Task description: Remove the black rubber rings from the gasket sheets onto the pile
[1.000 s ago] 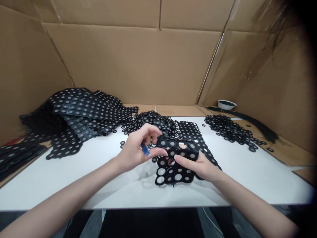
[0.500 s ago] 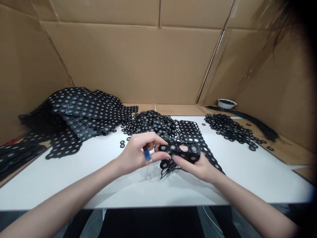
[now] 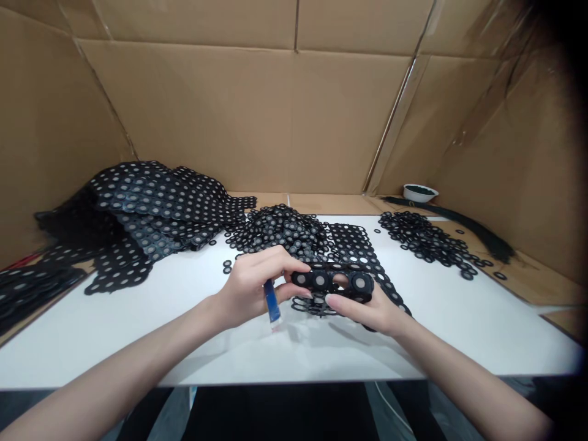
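A black mesh of joined rings is folded between my hands, and its flat part runs back over the white table. My left hand pinches the mesh's left end between thumb and fingers. A blue strip with a pale tip hangs down from the same hand, under the fingers. My right hand grips the right end, thumb in front and the other fingers mostly hidden behind the mesh. Just behind the hands lies a heap of loose black rings.
A large piled mesh sheet covers the left back. More loose rings lie at the right, beside a bundle of dark strands and a white bowl. Cardboard walls enclose the white table.
The held mesh has turned so its front row of rings faces me more. The blue strip hangs lower and more fully in view. Both hands keep their hold.
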Tool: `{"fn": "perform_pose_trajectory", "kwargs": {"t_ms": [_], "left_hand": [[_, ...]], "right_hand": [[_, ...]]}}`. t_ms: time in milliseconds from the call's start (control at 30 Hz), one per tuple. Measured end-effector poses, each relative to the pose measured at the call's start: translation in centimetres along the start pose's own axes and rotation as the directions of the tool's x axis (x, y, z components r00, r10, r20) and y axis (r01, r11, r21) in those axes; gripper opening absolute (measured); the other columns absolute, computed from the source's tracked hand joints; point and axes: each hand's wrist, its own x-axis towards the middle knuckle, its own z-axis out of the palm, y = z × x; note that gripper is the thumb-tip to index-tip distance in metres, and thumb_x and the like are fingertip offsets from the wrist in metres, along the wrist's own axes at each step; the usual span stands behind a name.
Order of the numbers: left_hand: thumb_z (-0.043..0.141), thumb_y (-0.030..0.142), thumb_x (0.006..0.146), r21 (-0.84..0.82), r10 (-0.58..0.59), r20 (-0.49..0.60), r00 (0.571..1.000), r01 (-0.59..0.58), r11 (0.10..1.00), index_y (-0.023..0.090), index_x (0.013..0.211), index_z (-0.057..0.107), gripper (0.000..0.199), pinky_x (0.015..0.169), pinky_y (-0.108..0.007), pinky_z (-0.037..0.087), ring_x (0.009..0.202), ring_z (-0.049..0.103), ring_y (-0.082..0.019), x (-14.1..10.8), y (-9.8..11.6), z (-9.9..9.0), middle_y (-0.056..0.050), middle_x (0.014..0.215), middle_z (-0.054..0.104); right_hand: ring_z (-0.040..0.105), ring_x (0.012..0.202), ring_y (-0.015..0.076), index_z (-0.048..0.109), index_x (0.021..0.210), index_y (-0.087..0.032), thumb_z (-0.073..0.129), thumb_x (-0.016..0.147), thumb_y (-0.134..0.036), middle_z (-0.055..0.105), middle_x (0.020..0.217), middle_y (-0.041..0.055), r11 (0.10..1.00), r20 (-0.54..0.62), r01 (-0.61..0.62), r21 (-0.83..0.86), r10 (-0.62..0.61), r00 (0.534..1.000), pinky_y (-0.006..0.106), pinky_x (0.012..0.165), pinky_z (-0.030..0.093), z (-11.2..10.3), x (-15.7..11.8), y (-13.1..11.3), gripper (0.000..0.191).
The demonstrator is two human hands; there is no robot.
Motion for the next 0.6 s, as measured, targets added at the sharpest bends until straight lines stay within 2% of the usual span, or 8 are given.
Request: {"fn": "perform_pose_trajectory", "kwargs": {"t_ms": [200, 467, 600], "left_hand": [[0.072, 0.026, 0.077, 0.009, 0.003, 0.014, 1.000, -0.003, 1.000, 0.010, 0.090, 0.062, 0.024, 0.056, -0.015, 0.040, 0.061, 0.050, -0.005, -0.13, -0.06, 0.11, -0.001, 0.068, 0.055], [0.070, 0.018, 0.079, 0.004, 0.006, 0.035, 0.999, -0.006, 1.000, 0.011, 0.091, 0.060, 0.017, 0.055, -0.016, 0.040, 0.062, 0.052, -0.006, -0.45, -0.36, 0.12, -0.002, 0.071, 0.058], [0.067, 0.016, 0.080, -0.012, 0.000, 0.036, 0.999, 0.000, 1.000, 0.011, 0.091, 0.060, 0.014, 0.055, -0.015, 0.043, 0.064, 0.055, -0.007, -0.75, -0.56, 0.08, -0.003, 0.074, 0.060]], "right_hand": [[0.042, 0.059, 0.0102, 0.057, 0.074, -0.015, 0.054, 0.089, -0.035, 0.046, 0.065, -0.0009, 0.999, 0.040, -0.037, 0.023, 0.036, 0.999, 0.022, 0.054, 0.037, -0.03, 0.00, 0.19, 0.025], [0.035, 0.055, 0.0086, 0.046, 0.066, -0.016, 0.057, 0.086, -0.025, 0.040, 0.061, -0.0032, 0.998, 0.028, 0.036, 0.045, -0.037, 0.999, 0.022, 0.052, 0.033, 0.02, 0.11, 0.07, 0.025], [0.034, 0.056, 0.0084, 0.043, 0.065, -0.016, 0.058, 0.085, -0.026, 0.039, 0.061, -0.0030, 0.999, 0.032, 0.024, 0.049, -0.025, 0.999, 0.022, 0.053, 0.032, 0.03, 0.13, 0.35, 0.027]]}}
